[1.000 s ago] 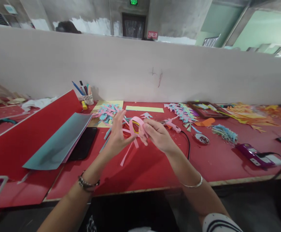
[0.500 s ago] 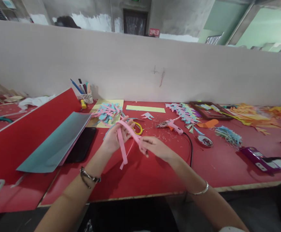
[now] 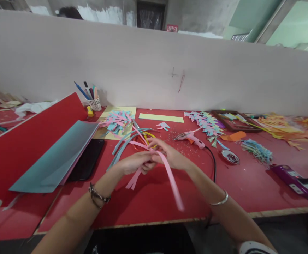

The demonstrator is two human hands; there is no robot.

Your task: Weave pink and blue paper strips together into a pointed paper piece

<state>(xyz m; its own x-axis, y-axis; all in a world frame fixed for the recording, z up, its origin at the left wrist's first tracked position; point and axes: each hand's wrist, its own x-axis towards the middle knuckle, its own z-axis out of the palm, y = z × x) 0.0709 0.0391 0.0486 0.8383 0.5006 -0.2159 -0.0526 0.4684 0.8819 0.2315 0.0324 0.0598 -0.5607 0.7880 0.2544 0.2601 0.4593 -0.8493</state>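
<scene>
My left hand (image 3: 136,163) and my right hand (image 3: 172,155) meet above the red table, both closed around pink paper strips (image 3: 170,175). One long strip curves over my right fingers and hangs towards the table's front edge. A forked end (image 3: 133,180) dangles below my left hand, and other pink lengths run out behind the fingers. How the strips cross between the fingertips is hidden. Light blue paper strips (image 3: 119,151) lie just beyond my left hand. Scissors with yellow handles (image 3: 150,135) rest behind my hands, partly covered by the right one.
At the back lies a heap of pink and blue cut pieces (image 3: 118,121). A pink glue gun (image 3: 192,137) with a black cord lies right of my hands. Blue sheets (image 3: 55,155) and a black tablet-like slab (image 3: 86,160) are at left. A pen cup (image 3: 94,103) stands near the partition.
My hands have come together, the right moving up and over to the left. The long pink strip now trails towards the front right. Blue strips and scissors behind show more. The view has shifted slightly.
</scene>
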